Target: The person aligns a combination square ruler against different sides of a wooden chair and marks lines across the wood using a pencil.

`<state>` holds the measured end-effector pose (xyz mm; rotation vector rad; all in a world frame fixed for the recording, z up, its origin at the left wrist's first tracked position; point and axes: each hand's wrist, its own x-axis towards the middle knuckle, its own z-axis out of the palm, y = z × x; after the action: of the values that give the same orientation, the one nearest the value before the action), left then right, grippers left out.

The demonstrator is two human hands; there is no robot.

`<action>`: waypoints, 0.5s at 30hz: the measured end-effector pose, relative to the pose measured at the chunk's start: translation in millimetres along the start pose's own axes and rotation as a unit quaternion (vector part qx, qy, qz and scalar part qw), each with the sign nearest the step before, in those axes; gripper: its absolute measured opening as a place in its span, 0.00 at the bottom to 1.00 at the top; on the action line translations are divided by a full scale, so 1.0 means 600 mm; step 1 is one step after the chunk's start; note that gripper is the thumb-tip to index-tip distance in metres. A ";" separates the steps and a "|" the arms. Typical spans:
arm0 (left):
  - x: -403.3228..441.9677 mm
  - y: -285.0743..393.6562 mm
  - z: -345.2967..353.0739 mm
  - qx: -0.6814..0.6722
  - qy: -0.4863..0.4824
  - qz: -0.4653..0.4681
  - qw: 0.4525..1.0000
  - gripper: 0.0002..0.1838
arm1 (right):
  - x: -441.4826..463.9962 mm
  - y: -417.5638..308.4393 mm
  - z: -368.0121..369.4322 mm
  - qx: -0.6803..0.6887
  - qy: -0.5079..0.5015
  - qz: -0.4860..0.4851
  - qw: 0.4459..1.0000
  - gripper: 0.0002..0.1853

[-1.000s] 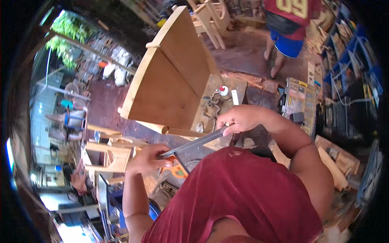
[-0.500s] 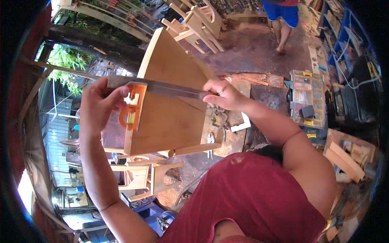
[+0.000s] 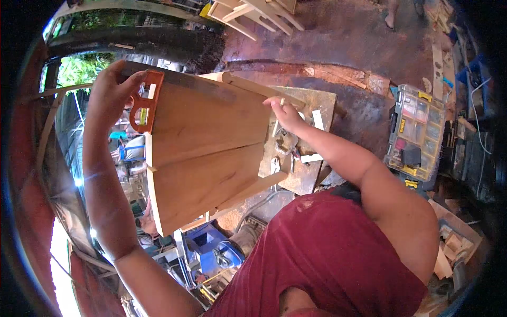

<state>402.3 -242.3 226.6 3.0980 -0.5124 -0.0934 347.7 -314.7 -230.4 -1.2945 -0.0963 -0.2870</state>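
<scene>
My left hand (image 3: 112, 91) grips a combination square (image 3: 149, 108) by its orange head, which has a yellow-green level vial. The head sits against the left edge of a wooden panel (image 3: 211, 137), and the dark blade extends across the panel's upper part. Around a thin pale stick like a pencil (image 3: 282, 101), the fingers of my right hand (image 3: 287, 115) are closed. Their tips are by the panel's right edge, near the far end of the blade. A seam runs across the panel.
Behind the panel is a workbench (image 3: 319, 98) with metal clamps (image 3: 287, 141), pliers (image 3: 275, 165) and a white square (image 3: 317, 120). A clear-lidded organizer case (image 3: 417, 132) lies to the right. Wooden chair frames (image 3: 253, 16) stand at the top; a blue machine (image 3: 208, 245) is below.
The panel appears larger and turned in view. My right hand has let go of the blade's end and shows a thin stick. My left hand still holds the square, now against the panel's edge.
</scene>
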 end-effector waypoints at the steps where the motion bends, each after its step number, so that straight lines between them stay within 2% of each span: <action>1: -0.001 0.012 0.004 0.031 0.011 -0.018 0.999 0.14 | -0.001 0.009 0.000 0.005 -0.001 0.004 1.000 0.21; 3: 0.007 0.022 0.015 0.044 0.014 -0.004 0.999 0.14 | 0.003 0.015 -0.004 0.063 -0.041 0.110 0.991 0.27; 4: 0.007 0.030 0.019 0.053 0.023 0.012 0.998 0.13 | 0.004 0.012 -0.008 0.068 -0.043 0.111 0.991 0.27; 6: 0.002 0.040 0.016 0.068 0.018 -0.014 0.997 0.14 | 0.008 -0.002 -0.018 0.159 -0.115 0.201 0.960 0.32; 7: 0.002 0.038 0.013 0.092 0.026 0.007 0.995 0.14 | 0.008 -0.013 -0.017 0.173 -0.112 0.179 0.962 0.34; 8: 0.001 0.037 0.011 0.116 0.034 0.030 0.992 0.15 | 0.003 -0.026 -0.022 0.189 -0.119 0.199 0.954 0.36; 9: 0.002 0.040 0.007 0.122 0.024 0.000 0.992 0.15 | 0.003 -0.040 -0.029 0.209 -0.130 0.216 0.945 0.36; 11: -0.002 0.036 -0.001 0.134 0.036 -0.004 0.990 0.16 | 0.005 -0.066 -0.032 0.231 -0.144 0.232 0.934 0.36; 15: -0.017 0.022 -0.001 0.116 0.044 -0.032 0.992 0.15 | 0.016 -0.096 -0.017 0.298 -0.104 0.159 0.935 0.37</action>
<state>388.4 -251.3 228.2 3.3259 -0.4521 0.1103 340.6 -340.0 -177.2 -0.7134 -0.1385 0.1569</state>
